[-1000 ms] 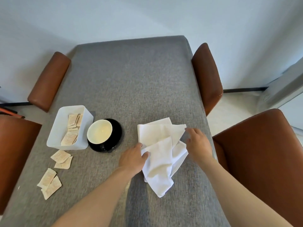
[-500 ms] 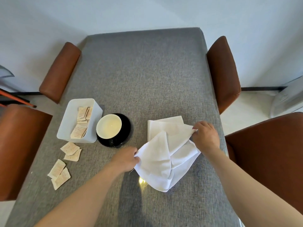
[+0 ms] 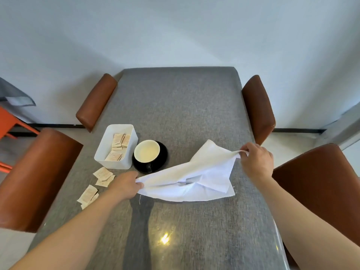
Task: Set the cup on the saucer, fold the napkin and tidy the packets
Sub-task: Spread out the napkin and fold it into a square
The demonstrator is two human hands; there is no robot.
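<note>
left hand (image 3: 124, 185), right hand (image 3: 257, 162): each pinching one napkin (image 3: 194, 178) | one cup (image 3: 147, 151) | four loose packets (image 3: 103, 174)

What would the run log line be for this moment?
cup on saucer | left hand, right hand hold napkin spread | packets loose

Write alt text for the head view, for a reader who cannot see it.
Two bare hands stretch a white napkin above a grey table, left hand and right hand each pinching a corner. Left of it, a cup sits on a black saucer beside a white box of packets; more packets lie loose.
</note>
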